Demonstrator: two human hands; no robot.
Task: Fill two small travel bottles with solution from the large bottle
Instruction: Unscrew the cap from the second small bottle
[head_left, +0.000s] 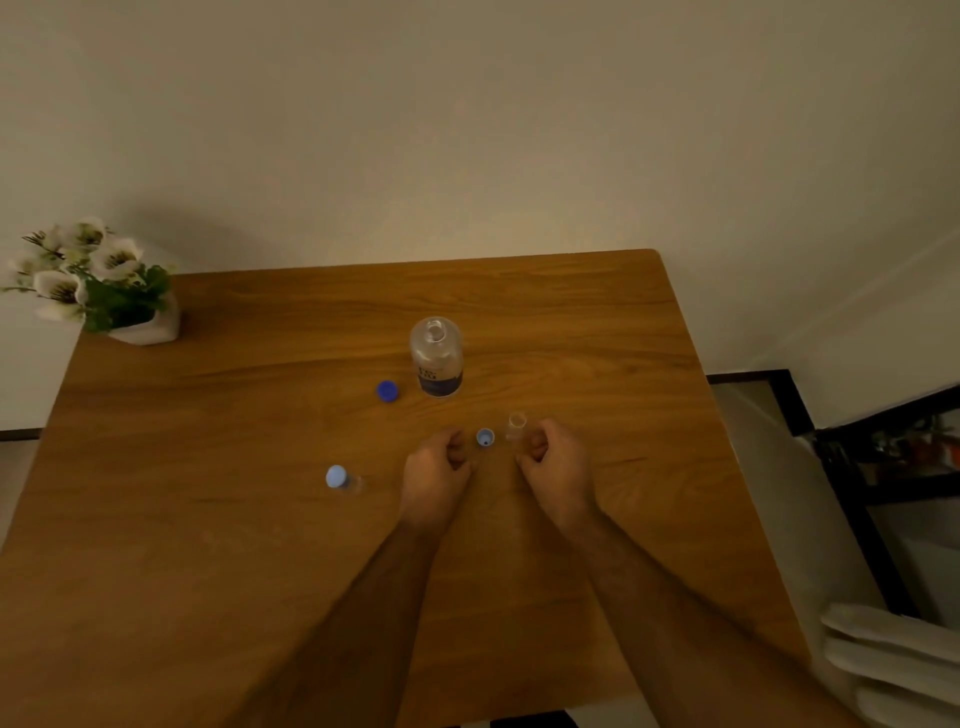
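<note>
Two hands rest on the wooden table (208, 519). The right hand (553, 457) curls its fingers around an uncapped small clear bottle (517, 426), whose lower part is hidden behind them. The left hand (434, 475) is curled; whether it holds anything cannot be told. Between the hands lies a pale blue cap (485, 437). Left stands a capped small bottle (340, 478), its clear body hard to see. Farther back, the open large bottle (436, 358) stands beside its dark blue cap (387, 391). A flower pot (148, 327) sits at the far left corner.
</note>
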